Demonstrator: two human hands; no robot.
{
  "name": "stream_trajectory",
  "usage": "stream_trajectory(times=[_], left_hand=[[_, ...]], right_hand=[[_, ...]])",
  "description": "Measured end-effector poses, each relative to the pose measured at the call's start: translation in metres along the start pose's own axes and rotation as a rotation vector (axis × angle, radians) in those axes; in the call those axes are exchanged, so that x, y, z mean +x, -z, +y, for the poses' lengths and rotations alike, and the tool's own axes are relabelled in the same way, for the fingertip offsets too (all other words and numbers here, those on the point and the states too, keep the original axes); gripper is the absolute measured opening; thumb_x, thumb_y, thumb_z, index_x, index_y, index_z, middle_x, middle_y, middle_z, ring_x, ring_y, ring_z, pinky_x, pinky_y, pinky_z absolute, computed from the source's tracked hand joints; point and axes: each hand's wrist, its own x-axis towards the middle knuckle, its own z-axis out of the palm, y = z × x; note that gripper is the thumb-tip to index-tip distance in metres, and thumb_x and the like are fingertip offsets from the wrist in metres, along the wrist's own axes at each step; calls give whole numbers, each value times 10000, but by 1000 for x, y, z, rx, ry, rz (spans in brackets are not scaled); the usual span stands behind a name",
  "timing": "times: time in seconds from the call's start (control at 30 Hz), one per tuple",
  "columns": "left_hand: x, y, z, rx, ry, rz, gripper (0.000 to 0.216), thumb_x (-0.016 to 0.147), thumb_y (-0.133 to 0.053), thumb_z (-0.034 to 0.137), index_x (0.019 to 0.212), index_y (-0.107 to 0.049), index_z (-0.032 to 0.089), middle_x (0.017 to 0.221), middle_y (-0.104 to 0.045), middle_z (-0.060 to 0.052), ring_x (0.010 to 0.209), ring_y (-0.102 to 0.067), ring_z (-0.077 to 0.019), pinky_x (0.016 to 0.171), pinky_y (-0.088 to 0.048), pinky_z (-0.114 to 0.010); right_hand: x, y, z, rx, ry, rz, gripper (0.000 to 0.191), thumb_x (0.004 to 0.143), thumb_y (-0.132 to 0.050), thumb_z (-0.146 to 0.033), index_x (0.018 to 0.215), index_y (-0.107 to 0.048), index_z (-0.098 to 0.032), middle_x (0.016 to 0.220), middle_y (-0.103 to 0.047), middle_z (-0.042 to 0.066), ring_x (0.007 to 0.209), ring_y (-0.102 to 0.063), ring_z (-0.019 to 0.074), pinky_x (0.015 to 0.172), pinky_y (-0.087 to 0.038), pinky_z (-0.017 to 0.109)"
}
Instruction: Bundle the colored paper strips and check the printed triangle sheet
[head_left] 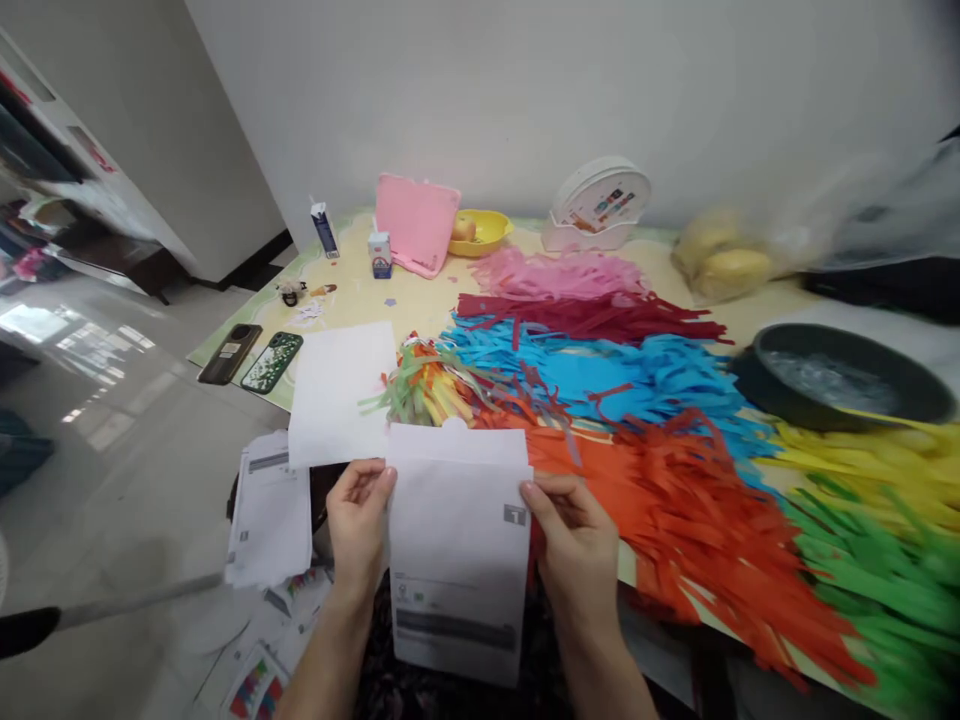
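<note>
Between my two hands hangs a white printed paper packet (457,540), its flap side toward the table and a grey band near its lower end. The left edge of the packet is pinched by my left hand (358,515). My right hand (574,530) pinches the right edge, beside a small printed "1". Just beyond it lies a bundle of multicoloured paper tassels (427,385). A blank white sheet (341,385) rests on the table's left part, its near corner close to my left hand.
Fringed paper in red-orange (667,490), blue (600,370), yellow (862,465) and green (877,560) covers the right side. A dark bowl (765,390) stands there. Two phones (231,353) lie at the left edge. A stack of printed packets (270,520) sits lower left. Milk cartons (380,255) stand behind.
</note>
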Motion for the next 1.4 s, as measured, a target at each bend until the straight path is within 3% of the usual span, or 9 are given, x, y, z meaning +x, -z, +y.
stream_trajectory(times=[0.27,0.37,0.53,0.7,0.93,1.1,1.2,1.3,1.4], left_hand=[[2,4,0,-87,33,-64,253,638,-831,278,774,-655,158,649,-636,36,583,-562,-60,575,-426,-145],[5,6,1,-69,58,-82,338,610,-842,264,898,-700,159,694,-661,23,607,-594,-71,597,-455,-162],[9,8,2,50,64,-102,310,570,-842,297,804,-731,127,707,-699,-34,652,-643,-137,638,-514,-239],[10,11,2,51,80,-156,281,571,-837,283,772,-708,135,684,-670,-16,597,-591,-105,587,-468,-209],[19,17,14,81,38,-431,311,690,-781,317,954,-712,168,747,-628,-5,582,-524,-87,552,-408,-191],[25,21,32,230,-128,-726,139,801,-644,237,795,-770,178,967,-716,-98,904,-648,-214,798,-480,-296],[22,23,34,326,-163,-730,233,799,-560,163,744,-783,200,955,-732,-86,886,-660,-212,793,-483,-300],[20,23,36,406,-182,-676,259,767,-539,152,755,-791,211,960,-735,-79,889,-662,-220,798,-494,-310],[21,20,46,468,-168,-768,268,767,-526,158,788,-787,213,1014,-733,-84,955,-663,-240,853,-499,-338]], right_hand=[[-1,0,-8,16,-67,-54,301,779,-729,-343,1049,-660,-228,739,-666,-15,689,-640,149,654,-517,264],[1,2,-11,-3,-80,-77,249,760,-731,-362,950,-687,-207,776,-705,16,711,-662,165,664,-534,284],[6,8,-14,-82,-27,-116,231,724,-742,-375,847,-649,-203,686,-659,0,645,-631,158,596,-526,267],[12,13,-14,-92,-16,-203,205,744,-729,-363,812,-612,-209,635,-571,-28,568,-550,124,522,-468,227],[18,19,-16,-141,8,-258,178,742,-709,-337,875,-672,-224,653,-553,-26,582,-527,136,528,-447,239],[24,30,-25,-202,139,-453,148,791,-643,-305,696,-728,-230,693,-609,15,655,-560,165,592,-453,267],[27,32,-29,-162,171,-560,297,841,-572,-351,613,-720,-230,703,-614,30,671,-576,179,600,-451,281],[26,29,-29,-220,103,-622,241,830,-589,-405,772,-750,-235,806,-693,37,705,-610,195,613,-464,284],[23,24,-30,-401,88,-640,191,828,-603,-367,873,-740,-241,811,-723,19,556,-546,148,520,-421,250]])
